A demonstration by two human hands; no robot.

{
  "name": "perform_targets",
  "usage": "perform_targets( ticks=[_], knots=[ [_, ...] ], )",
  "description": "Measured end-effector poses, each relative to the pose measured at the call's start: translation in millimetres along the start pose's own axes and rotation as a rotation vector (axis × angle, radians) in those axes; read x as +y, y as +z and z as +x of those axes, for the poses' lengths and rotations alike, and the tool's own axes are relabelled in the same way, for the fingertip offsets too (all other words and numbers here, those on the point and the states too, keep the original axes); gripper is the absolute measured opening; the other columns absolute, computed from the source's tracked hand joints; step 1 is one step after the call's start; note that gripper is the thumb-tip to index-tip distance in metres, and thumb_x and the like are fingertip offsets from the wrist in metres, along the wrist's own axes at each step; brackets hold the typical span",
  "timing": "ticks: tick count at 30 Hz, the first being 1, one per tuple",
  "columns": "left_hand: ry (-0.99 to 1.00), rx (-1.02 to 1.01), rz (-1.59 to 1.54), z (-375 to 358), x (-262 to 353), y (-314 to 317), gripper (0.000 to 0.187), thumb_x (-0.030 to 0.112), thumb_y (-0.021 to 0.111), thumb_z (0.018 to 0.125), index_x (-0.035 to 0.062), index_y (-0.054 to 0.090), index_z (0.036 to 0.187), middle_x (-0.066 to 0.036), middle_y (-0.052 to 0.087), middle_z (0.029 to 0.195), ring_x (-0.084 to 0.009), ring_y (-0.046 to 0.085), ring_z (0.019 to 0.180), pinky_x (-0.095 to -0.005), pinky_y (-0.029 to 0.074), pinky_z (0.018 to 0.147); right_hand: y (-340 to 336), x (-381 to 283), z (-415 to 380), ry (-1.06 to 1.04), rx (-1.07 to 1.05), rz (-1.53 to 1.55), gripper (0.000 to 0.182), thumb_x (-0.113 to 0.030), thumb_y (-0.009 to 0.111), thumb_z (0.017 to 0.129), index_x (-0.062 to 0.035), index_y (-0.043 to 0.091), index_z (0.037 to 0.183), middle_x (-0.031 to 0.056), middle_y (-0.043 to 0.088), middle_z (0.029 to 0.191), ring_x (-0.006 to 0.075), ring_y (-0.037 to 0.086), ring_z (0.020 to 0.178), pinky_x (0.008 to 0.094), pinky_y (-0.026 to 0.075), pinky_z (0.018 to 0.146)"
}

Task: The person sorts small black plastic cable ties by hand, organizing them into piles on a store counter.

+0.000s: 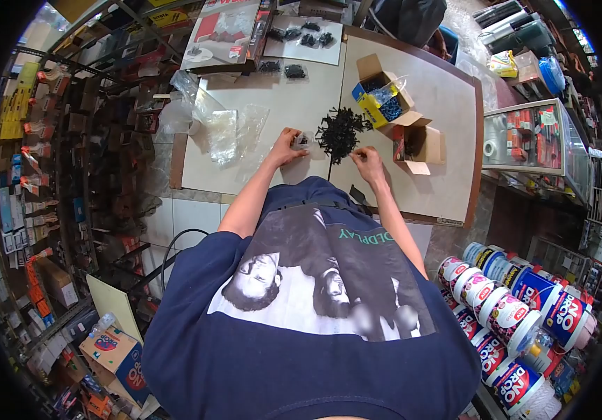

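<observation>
A heap of small black pieces lies on the white table. Left of the heap, my left hand has its fingers closed on a small clear plastic bag with a few dark pieces inside. My right hand is at the heap's lower right edge, fingertips pinched together; whatever they hold is too small to name. Flat clear bags lie on the table to the left.
An open yellow-and-blue box of dark screws and an open brown box stand right of the heap. Filled packets and a white sheet lie at the back. Paint tubs are stacked at the lower right.
</observation>
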State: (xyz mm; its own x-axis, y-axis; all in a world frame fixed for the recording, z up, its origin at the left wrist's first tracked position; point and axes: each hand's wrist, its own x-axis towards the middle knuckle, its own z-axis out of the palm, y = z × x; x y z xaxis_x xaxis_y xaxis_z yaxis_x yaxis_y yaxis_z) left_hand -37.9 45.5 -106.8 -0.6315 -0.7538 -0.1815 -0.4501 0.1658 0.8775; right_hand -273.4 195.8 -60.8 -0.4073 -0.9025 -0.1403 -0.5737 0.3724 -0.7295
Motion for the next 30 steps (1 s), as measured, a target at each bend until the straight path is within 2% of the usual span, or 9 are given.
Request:
perform_targets(
  ticks=[3, 5, 8, 16, 18, 20, 22, 24, 30],
  knots=[
    [-0.002, -0.004, 0.005, 0.1, 1.4, -0.7, 0.059, 0.019, 0.081, 0.058, 0.0043, 0.053, 0.109, -0.012, 0.047, 0.109, -0.0248, 0.053, 0.095, -0.0324, 0.046, 0.085, -2.9, -39.9, 16.0, -0.069, -0.030, 0.054, 0.018, -0.016, 0.068, 0.077, -0.0007, 0.065, 0.085, 0.0119, 0.059, 0.086, 0.0203, 0.060, 0.073, 0.0290, 0.048, 0.064],
    [0.001, -0.009, 0.010, -0.9, 1.3, -0.3, 0.060, 0.019, 0.081, 0.058, 0.0043, 0.053, 0.109, -0.012, 0.047, 0.109, -0.0246, 0.053, 0.095, -0.0322, 0.046, 0.085, -2.1, -86.1, 21.4, -0.165, -0.064, 0.260, 0.020, -0.017, 0.069, 0.076, -0.0003, 0.065, 0.085, 0.0132, 0.059, 0.082, 0.0209, 0.061, 0.071, 0.0296, 0.049, 0.065],
    [0.000, 0.006, 0.004, 0.4, -1.3, 1.3, 0.061, 0.020, 0.081, 0.058, 0.0043, 0.053, 0.110, -0.012, 0.047, 0.109, -0.0243, 0.053, 0.093, -0.0320, 0.046, 0.085, 9.3, -95.7, 26.4, -0.169, -0.080, 0.215, 0.021, -0.019, 0.068, 0.077, 0.0007, 0.065, 0.085, 0.0134, 0.060, 0.081, 0.0203, 0.061, 0.071, 0.0295, 0.049, 0.064],
    [-0.008, -0.014, -0.006, -0.1, 2.6, -1.9, 0.060, 0.019, 0.081, 0.059, 0.0048, 0.054, 0.110, -0.011, 0.047, 0.109, -0.0239, 0.053, 0.094, -0.0323, 0.045, 0.086, -4.3, -12.3, 21.5, 0.189, -0.033, 0.148, 0.020, -0.018, 0.066, 0.078, -0.0005, 0.064, 0.088, 0.0123, 0.065, 0.081, 0.0179, 0.063, 0.077, 0.0291, 0.049, 0.068],
    [-0.023, -0.019, -0.001, 0.3, 2.1, -2.0, 0.059, 0.020, 0.081, 0.059, 0.0052, 0.054, 0.109, -0.011, 0.047, 0.109, -0.0238, 0.053, 0.094, -0.0325, 0.045, 0.086, -8.0, 8.0, 17.7, 0.233, 0.097, 0.066, 0.021, -0.016, 0.065, 0.078, 0.0003, 0.063, 0.092, 0.0125, 0.065, 0.081, 0.0200, 0.063, 0.078, 0.0301, 0.049, 0.070],
    [-0.022, -0.020, 0.001, -0.1, 3.5, -2.2, 0.059, 0.020, 0.081, 0.059, 0.0052, 0.054, 0.109, -0.011, 0.047, 0.109, -0.0239, 0.053, 0.094, -0.0326, 0.045, 0.086, -4.7, 36.6, 18.2, 0.238, 0.078, 0.046, 0.023, -0.015, 0.064, 0.077, -0.0003, 0.062, 0.095, 0.0131, 0.065, 0.083, 0.0207, 0.063, 0.077, 0.0304, 0.049, 0.071],
    [-0.022, -0.014, 0.004, -0.1, 2.6, -1.5, 0.058, 0.020, 0.081, 0.059, 0.0052, 0.054, 0.108, -0.011, 0.047, 0.108, -0.0239, 0.053, 0.094, -0.0327, 0.045, 0.085, -7.0, 34.3, 17.6, 0.237, 0.056, 0.025, 0.025, -0.014, 0.064, 0.077, -0.0010, 0.062, 0.099, 0.0138, 0.065, 0.085, 0.0213, 0.063, 0.077, 0.0308, 0.049, 0.072],
    [-0.015, -0.019, -0.015, 0.4, 1.9, -2.1, 0.058, 0.020, 0.081, 0.059, 0.0052, 0.053, 0.108, -0.011, 0.047, 0.108, -0.0241, 0.053, 0.095, -0.0329, 0.045, 0.086, -8.4, 25.6, 18.5, 0.186, 0.016, -0.033, 0.028, -0.013, 0.065, 0.074, -0.0048, 0.062, 0.101, 0.0169, 0.061, 0.090, 0.0281, 0.061, 0.085, 0.0357, 0.048, 0.075],
    [-0.051, -0.067, 0.025, -0.1, 5.8, -4.8, 0.060, 0.019, 0.080, 0.063, 0.0033, 0.051, 0.112, -0.011, 0.045, 0.114, -0.0248, 0.051, 0.101, -0.0323, 0.045, 0.089, -2.6, 11.2, 29.4, -0.001, 0.022, -0.114, 0.031, -0.010, 0.066, 0.073, -0.0073, 0.063, 0.103, 0.0172, 0.058, 0.096, 0.0309, 0.059, 0.089, 0.0387, 0.048, 0.076]
  ],
)
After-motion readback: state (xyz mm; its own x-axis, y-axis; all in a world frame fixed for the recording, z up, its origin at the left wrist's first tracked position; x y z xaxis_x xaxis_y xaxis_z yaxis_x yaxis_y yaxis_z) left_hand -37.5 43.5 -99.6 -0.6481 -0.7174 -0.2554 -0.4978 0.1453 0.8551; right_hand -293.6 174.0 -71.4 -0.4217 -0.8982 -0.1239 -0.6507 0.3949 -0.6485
